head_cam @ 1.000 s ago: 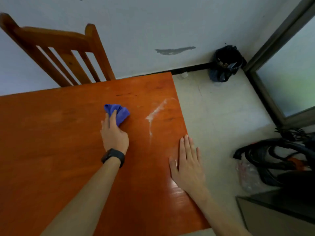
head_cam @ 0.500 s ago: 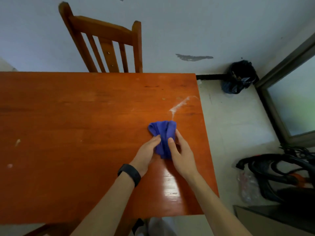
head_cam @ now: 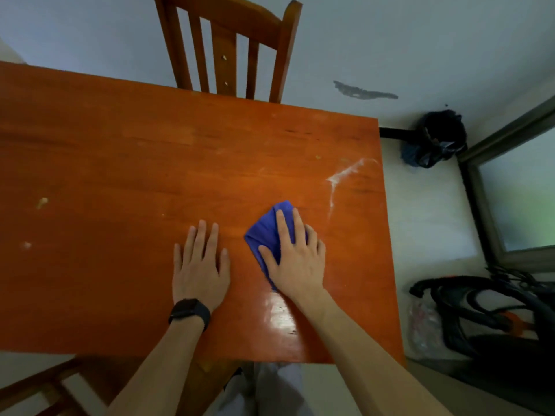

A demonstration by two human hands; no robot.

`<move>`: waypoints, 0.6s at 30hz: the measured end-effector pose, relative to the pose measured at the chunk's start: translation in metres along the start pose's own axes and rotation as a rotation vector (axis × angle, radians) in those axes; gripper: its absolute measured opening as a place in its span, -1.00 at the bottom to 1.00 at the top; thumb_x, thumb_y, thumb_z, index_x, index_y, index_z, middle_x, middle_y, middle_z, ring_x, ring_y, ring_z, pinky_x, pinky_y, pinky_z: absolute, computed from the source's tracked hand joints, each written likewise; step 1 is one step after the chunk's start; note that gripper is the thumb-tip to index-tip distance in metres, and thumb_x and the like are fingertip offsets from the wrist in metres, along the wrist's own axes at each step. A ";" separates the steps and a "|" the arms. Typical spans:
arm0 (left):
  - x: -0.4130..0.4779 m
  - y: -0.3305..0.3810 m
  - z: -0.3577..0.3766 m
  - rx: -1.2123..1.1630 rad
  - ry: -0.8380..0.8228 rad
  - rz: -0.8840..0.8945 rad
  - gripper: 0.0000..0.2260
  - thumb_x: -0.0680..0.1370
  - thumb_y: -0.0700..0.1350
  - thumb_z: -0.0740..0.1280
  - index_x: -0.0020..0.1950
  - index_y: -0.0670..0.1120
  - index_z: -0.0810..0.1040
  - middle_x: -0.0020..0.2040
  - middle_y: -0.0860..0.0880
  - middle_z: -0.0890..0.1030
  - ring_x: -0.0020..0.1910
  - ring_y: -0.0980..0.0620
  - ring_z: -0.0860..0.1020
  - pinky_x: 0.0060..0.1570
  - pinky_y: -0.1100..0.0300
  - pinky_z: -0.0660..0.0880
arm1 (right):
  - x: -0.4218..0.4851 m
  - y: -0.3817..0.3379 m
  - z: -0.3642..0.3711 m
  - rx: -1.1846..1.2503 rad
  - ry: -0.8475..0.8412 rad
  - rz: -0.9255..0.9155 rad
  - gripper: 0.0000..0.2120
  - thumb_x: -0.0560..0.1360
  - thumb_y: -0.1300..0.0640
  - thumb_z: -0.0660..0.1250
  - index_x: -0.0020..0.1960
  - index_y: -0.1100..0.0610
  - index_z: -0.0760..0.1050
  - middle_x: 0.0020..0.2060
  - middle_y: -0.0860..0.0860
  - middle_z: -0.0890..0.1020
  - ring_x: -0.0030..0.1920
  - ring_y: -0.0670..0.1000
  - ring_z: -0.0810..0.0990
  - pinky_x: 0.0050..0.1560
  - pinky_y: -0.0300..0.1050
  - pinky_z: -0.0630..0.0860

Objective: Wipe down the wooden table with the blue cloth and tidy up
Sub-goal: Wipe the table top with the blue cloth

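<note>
The orange-brown wooden table (head_cam: 126, 163) fills the middle of the head view. A blue cloth (head_cam: 265, 228) lies on it right of centre. My right hand (head_cam: 292, 256) presses flat on top of the cloth, fingers spread, covering its near half. My left hand (head_cam: 200, 265), with a black watch on the wrist, rests flat on bare wood just left of the cloth and holds nothing. A white smear (head_cam: 341, 178) streaks the wood beyond the cloth, near the right edge. Pale crumbs (head_cam: 42, 202) sit at the far left.
A wooden chair (head_cam: 225, 46) stands against the far edge by the wall. Another chair's frame (head_cam: 45, 388) shows at the near left. On the floor to the right are a black bin (head_cam: 435, 139), a door frame (head_cam: 480, 211) and a black hose pile (head_cam: 486, 310).
The cloth passed from my left hand to my right, which now lies flat on it. My left hand let go and moved left onto bare wood. The view shifted nearer.
</note>
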State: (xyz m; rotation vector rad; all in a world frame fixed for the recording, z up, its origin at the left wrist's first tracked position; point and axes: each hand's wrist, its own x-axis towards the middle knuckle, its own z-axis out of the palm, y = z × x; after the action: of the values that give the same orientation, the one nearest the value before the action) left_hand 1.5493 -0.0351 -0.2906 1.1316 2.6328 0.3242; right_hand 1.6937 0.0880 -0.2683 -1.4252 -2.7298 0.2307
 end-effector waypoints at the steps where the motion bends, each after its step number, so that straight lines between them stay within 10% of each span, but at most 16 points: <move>1: 0.002 -0.001 0.001 -0.005 0.008 -0.004 -0.46 0.63 0.16 -0.05 0.60 0.05 0.10 0.60 0.00 0.10 0.58 -0.01 0.02 0.52 -0.09 -0.04 | 0.003 -0.003 0.006 -0.024 0.046 -0.003 -0.40 0.59 -0.28 0.08 0.57 -0.09 0.17 0.54 0.05 0.26 0.31 0.22 0.40 0.14 0.14 0.44; 8: 0.003 0.000 0.003 -0.023 -0.026 -0.002 -0.47 0.65 0.16 0.01 0.60 0.07 0.06 0.61 0.01 0.03 0.59 -0.01 -0.04 0.54 -0.12 -0.06 | -0.001 0.094 0.003 -0.058 0.026 -0.311 -0.48 0.57 0.08 0.22 0.52 -0.08 0.28 0.43 0.09 0.41 0.08 0.26 0.49 0.02 0.10 0.48; 14: 0.002 0.005 -0.002 -0.010 -0.052 -0.020 -0.47 0.65 0.15 0.01 0.61 0.07 0.04 0.62 0.01 0.01 0.59 -0.01 -0.06 0.54 -0.10 -0.09 | -0.039 0.191 -0.042 0.219 0.191 0.525 -0.54 0.65 0.10 0.16 0.54 0.07 0.26 0.36 0.25 0.40 0.26 0.28 0.41 0.33 0.15 0.36; 18: 0.002 0.004 -0.005 0.016 -0.083 -0.015 -0.48 0.66 0.15 -0.02 0.61 0.09 -0.02 0.62 0.03 -0.05 0.59 0.02 -0.11 0.54 -0.07 -0.12 | -0.036 0.099 -0.031 0.288 0.340 0.297 -0.57 0.61 0.14 0.26 0.47 0.10 0.38 0.34 0.23 0.45 0.20 0.25 0.46 0.26 0.09 0.41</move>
State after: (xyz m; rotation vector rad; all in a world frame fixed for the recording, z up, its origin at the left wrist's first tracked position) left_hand 1.5489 -0.0317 -0.2853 1.1060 2.5749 0.2483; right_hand 1.7978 0.1178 -0.2528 -1.6055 -2.1184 0.3417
